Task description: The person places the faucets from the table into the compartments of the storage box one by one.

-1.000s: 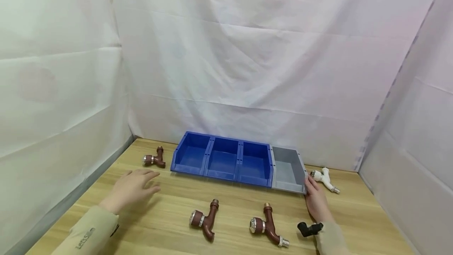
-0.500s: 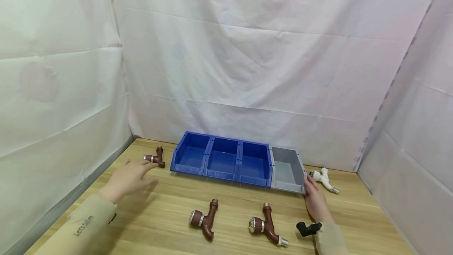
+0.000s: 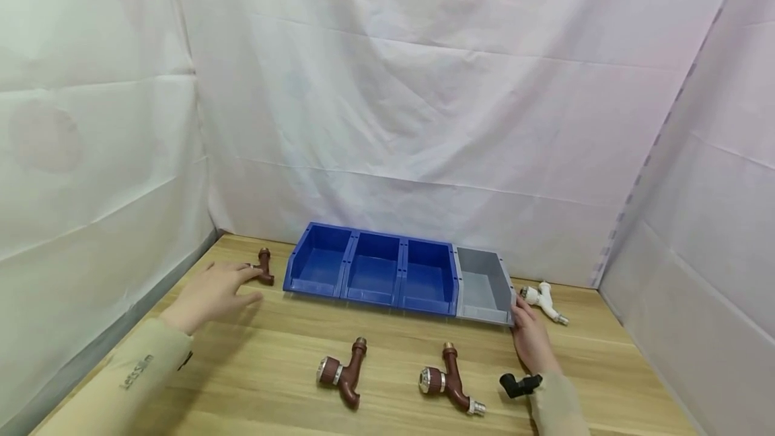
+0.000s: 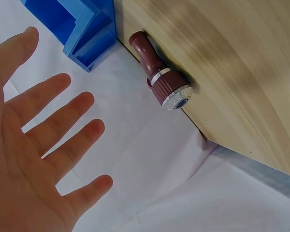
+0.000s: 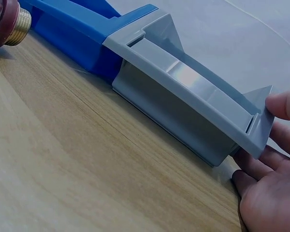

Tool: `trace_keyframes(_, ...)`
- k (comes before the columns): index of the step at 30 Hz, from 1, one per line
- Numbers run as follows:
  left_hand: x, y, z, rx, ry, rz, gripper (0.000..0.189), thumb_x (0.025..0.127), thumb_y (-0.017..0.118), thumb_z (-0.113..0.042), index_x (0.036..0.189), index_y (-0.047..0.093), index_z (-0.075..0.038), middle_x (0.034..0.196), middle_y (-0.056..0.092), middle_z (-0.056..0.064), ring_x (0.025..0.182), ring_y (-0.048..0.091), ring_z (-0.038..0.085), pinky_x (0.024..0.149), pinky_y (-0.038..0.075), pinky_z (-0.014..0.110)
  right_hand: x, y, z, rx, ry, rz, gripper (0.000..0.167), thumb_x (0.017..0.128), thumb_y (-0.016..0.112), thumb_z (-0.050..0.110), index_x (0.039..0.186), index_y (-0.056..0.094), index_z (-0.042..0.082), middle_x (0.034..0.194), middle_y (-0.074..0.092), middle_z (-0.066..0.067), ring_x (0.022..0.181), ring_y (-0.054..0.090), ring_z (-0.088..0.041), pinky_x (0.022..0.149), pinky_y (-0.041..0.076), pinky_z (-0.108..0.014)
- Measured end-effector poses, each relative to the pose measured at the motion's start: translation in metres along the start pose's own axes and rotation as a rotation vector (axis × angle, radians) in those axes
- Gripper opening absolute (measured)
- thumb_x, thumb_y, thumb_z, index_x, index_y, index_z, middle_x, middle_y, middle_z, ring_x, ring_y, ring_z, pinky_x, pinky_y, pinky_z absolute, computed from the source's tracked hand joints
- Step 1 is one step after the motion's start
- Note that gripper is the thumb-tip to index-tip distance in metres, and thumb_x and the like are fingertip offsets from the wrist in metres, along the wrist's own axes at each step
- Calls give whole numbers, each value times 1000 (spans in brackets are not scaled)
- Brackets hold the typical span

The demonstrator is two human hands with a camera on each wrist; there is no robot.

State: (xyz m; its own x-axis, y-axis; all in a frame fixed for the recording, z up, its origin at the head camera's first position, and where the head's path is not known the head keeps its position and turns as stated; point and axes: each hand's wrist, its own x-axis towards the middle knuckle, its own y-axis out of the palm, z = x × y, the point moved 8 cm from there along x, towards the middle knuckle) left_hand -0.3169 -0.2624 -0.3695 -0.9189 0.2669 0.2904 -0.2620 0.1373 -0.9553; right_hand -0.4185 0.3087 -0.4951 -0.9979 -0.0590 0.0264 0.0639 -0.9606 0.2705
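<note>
Grey is the bin (image 3: 484, 291) our right hand (image 3: 533, 340) grips; our left hand (image 3: 208, 296), fingers spread, hovers near the leftmost brown faucet (image 4: 160, 73).

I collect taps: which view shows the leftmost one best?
The left wrist view: the tap is close, knob uncovered. In the head view, the left hand mostly hides that knob; the right wrist view misses this tap.
</note>
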Motion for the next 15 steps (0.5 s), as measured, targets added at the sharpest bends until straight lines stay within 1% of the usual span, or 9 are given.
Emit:
trace_keyframes(1,1,0,1,2,2,-3,48,84,72,-40,120,68,-9,118,64,18,103,59,46,88,38,65,0,0,0,-1,0,-2,58,107,35,13,154,4,-1,161,0,-13,146,5,-18,115,13,-29)
trace_keyframes(3,2,1,3,1,-1,1,48,85,72,-41,120,68,-8,118,64,18,105,59,44,89,38,64,0,-1,-1,-7,5,-9,59,107,35,14,154,3,-1,161,-1,-13,146,4,-18,115,12,-30)
trace_keyframes(8,4,4,10,-23,-27,10,48,87,70,-41,120,68,-7,118,64,17,111,58,41,93,36,64,-1,-3,-4,-9,29,-23,61,107,37,15,154,2,0,161,-2,-11,146,3,-18,115,11,-30)
trace_keyframes(12,6,1,12,-29,-27,-9,47,86,71,-41,118,68,-7,115,66,16,105,60,42,91,38,62,-1,-2,-2,-15,28,-22,60,107,36,14,154,2,0,161,-3,-10,146,2,-18,115,11,-30)
trace_keyframes(15,9,-3,11,-14,-6,-20,46,85,72,-41,116,69,-8,111,68,15,102,61,41,89,39,63,0,-1,-1,-16,22,-27,60,107,35,14,154,2,0,161,-2,-11,146,3,-18,115,12,-29)
